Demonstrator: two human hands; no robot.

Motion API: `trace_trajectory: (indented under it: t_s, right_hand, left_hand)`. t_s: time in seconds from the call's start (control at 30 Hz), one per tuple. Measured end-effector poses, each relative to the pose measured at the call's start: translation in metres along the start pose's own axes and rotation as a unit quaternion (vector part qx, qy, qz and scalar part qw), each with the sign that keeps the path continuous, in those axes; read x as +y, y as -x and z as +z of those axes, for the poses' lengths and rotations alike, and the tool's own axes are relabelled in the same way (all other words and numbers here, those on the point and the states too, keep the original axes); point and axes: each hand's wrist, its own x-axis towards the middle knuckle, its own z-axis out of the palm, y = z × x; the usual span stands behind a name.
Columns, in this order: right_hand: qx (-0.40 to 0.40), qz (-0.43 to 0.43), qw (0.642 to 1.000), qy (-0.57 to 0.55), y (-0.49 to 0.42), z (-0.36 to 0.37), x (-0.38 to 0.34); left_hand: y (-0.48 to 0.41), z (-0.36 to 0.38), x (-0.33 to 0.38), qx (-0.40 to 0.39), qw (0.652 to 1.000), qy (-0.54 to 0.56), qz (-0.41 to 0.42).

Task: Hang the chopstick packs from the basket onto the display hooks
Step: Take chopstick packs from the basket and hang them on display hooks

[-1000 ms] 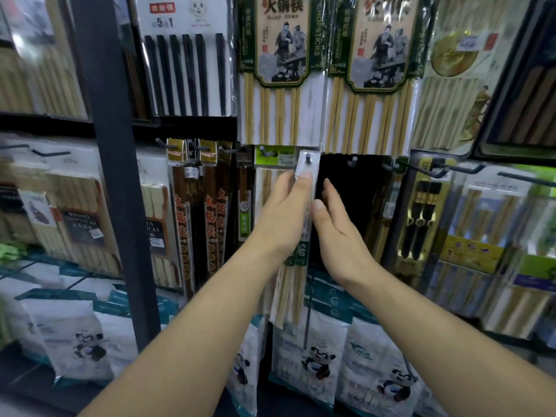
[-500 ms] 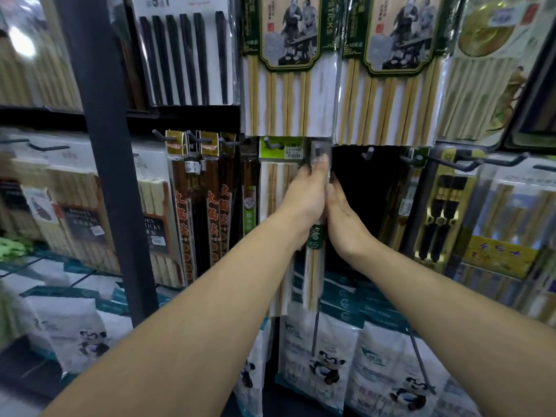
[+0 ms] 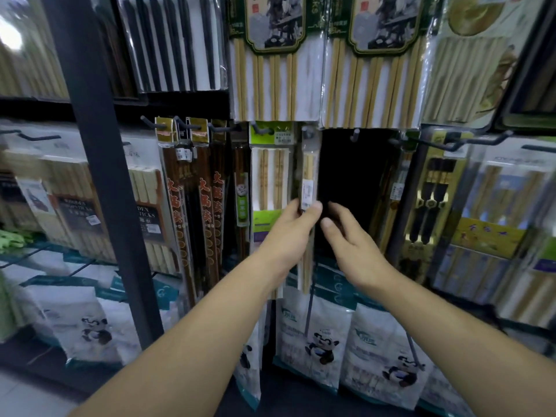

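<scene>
A narrow clear chopstick pack with pale wooden sticks hangs from a display hook in the middle row of the rack. My left hand pinches the pack at mid height, thumb on its right edge and fingers on its left. My right hand hovers just right of the pack with relaxed fingers, holding nothing and not touching it. A bare hook juts out in front of the dark gap to the right. The basket is out of view.
A green-topped bamboo pack hangs directly left, then dark red-lettered packs. Large bamboo packs hang above, black-and-gold packs to the right, panda bags below. A dark rack post stands at left.
Both hands have come down from the pack's top at the hook to its middle. My right hand has come off the pack and opened; the pack now hangs on the hook.
</scene>
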Motion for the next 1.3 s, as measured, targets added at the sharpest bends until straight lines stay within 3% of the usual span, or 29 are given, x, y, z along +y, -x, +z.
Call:
trace_trajectory:
  t_s: [0.17, 0.33, 0.53, 0.67, 0.77, 0.9, 1.3]
  right_hand:
    - [-0.026, 0.019, 0.998, 0.05, 0.09, -0.003, 0.023]
    - [-0.198, 0.104, 0.968, 0.113, 0.188, 0.027, 0.078]
    - [-0.351, 0.204, 0.899, 0.166, 0.289, 0.097, 0.18]
    - [-0.418, 0.256, 0.85, 0.192, 0.341, 0.133, 0.235]
    - [-0.442, 0.265, 0.826, 0.228, 0.362, 0.148, 0.259]
    - [-0.403, 0.298, 0.829, 0.249, 0.377, 0.158, 0.281]
    - [-0.432, 0.258, 0.798, 0.332, 0.371, 0.16, 0.308]
  left_hand:
    - [0.072, -0.001, -0.066, -0.004, 0.991, -0.05, -0.127]
    - [0.157, -0.002, -0.163, 0.06, 0.975, -0.122, -0.173]
    - [0.26, -0.018, -0.274, 0.122, 0.888, -0.307, -0.319]
    - [0.315, -0.026, -0.313, 0.116, 0.856, -0.281, -0.418]
    - [0.333, -0.025, -0.329, 0.097, 0.862, -0.232, -0.44]
    - [0.334, -0.026, -0.336, 0.095, 0.865, -0.226, -0.437]
    - [0.33, -0.026, -0.337, 0.094, 0.873, -0.196, -0.437]
